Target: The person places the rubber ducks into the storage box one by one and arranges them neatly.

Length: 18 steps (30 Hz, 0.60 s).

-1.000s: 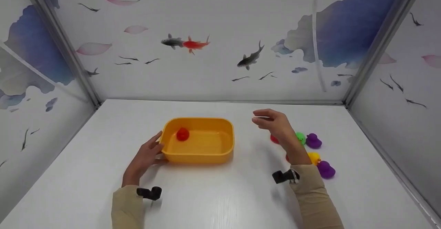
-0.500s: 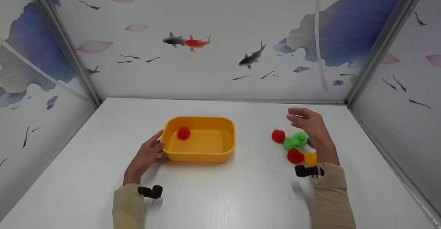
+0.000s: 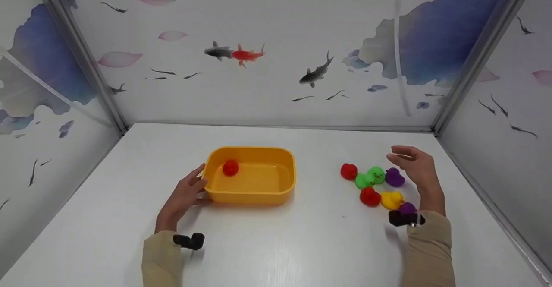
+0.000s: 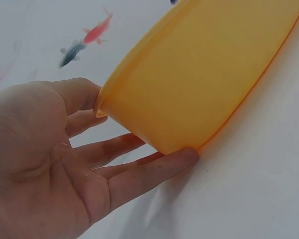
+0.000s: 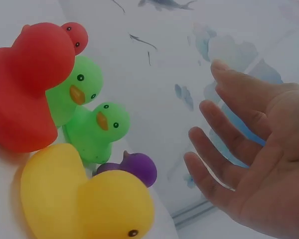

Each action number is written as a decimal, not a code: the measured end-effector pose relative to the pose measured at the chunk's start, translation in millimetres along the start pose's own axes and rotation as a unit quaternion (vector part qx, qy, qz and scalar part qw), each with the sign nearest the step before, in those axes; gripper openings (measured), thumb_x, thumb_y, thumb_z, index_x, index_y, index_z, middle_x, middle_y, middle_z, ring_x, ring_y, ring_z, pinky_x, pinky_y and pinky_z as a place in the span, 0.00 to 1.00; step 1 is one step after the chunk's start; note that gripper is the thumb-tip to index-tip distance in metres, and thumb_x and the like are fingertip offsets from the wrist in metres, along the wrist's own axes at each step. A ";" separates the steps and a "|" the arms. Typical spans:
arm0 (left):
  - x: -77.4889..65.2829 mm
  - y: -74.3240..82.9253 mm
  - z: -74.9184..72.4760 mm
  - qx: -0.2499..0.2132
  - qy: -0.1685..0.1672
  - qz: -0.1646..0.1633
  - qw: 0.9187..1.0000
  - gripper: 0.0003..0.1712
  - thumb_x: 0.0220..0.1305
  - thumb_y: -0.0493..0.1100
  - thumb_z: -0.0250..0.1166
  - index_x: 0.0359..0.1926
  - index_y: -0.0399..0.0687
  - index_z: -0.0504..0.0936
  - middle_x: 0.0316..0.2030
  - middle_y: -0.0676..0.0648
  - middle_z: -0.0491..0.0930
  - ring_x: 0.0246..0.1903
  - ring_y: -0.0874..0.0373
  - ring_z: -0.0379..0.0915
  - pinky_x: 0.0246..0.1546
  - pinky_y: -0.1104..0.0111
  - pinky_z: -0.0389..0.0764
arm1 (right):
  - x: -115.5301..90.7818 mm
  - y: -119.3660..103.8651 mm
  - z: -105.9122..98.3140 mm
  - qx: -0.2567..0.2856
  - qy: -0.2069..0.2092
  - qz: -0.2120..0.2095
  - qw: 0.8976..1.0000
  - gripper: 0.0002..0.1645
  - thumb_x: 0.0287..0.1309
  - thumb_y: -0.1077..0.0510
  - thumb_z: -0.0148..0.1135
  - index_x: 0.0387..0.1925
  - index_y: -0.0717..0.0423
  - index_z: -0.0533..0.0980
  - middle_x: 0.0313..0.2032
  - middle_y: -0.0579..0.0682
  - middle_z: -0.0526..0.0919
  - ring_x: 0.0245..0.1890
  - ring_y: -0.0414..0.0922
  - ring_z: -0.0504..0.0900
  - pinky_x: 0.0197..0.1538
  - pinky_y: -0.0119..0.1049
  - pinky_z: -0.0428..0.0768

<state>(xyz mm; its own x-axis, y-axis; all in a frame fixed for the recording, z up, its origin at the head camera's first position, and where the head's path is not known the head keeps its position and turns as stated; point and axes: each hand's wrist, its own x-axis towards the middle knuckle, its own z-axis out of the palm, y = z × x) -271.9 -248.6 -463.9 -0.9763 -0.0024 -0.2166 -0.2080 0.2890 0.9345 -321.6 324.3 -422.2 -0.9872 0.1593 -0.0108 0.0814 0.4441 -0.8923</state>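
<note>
My left hand (image 3: 184,194) rests against the left end of a yellow-orange plastic basin (image 3: 250,198), its fingers fairly straight along the outer wall in the left wrist view. Inside the basin, towards its left, sits a red rubber duck (image 3: 230,167). My right hand (image 3: 416,168) hovers with loosely bent fingers just right of a cluster of small rubber ducks and holds nothing. Nearest to it are a purple duck (image 3: 394,177) and another purple duck (image 3: 407,208), partly hidden by the wrist strap. A yellow duck (image 3: 391,200) lies left of the latter.
Two green ducks, one green duck (image 3: 376,175) behind the other, lie in the cluster with a red duck (image 3: 370,197) and a farther red duck (image 3: 349,171). White panels with painted fish enclose the white table (image 3: 276,244) at the back and sides.
My right hand has moved right, from beside the basin across the ducks to their right side, uncovering most of them. My left hand and the basin have stayed in place.
</note>
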 end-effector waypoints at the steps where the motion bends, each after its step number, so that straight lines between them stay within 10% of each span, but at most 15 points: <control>1: 0.0 -0.3 0.2 -0.001 0.000 -0.001 1.000 0.35 0.79 0.50 0.48 0.80 0.66 0.47 0.75 0.41 0.61 0.59 0.47 0.77 0.56 0.60 0.84 | 0.6 2.3 -0.1 0.004 0.000 0.006 1.000 0.42 0.63 0.35 0.62 0.70 0.53 0.67 0.70 0.60 0.69 0.67 0.54 0.69 0.75 0.57 0.64; 18: 0.3 -2.1 -0.6 -0.019 -0.003 0.021 1.000 0.35 0.79 0.46 0.49 0.80 0.63 0.48 0.75 0.39 0.60 0.60 0.45 0.77 0.54 0.58 0.85 | 9.5 31.1 -4.3 -0.028 -0.077 0.067 0.994 0.49 0.63 0.39 0.64 0.76 0.57 0.58 0.78 0.65 0.50 0.77 0.67 0.48 0.78 0.66 0.49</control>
<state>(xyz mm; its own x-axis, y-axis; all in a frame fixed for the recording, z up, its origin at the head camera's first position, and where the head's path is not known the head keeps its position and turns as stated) -271.8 -249.7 -465.7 -0.9837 0.0139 -0.1792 -0.1700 0.2516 0.9528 -327.9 343.4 -448.1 -0.9758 0.0859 -0.2013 0.2176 0.4774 -0.8513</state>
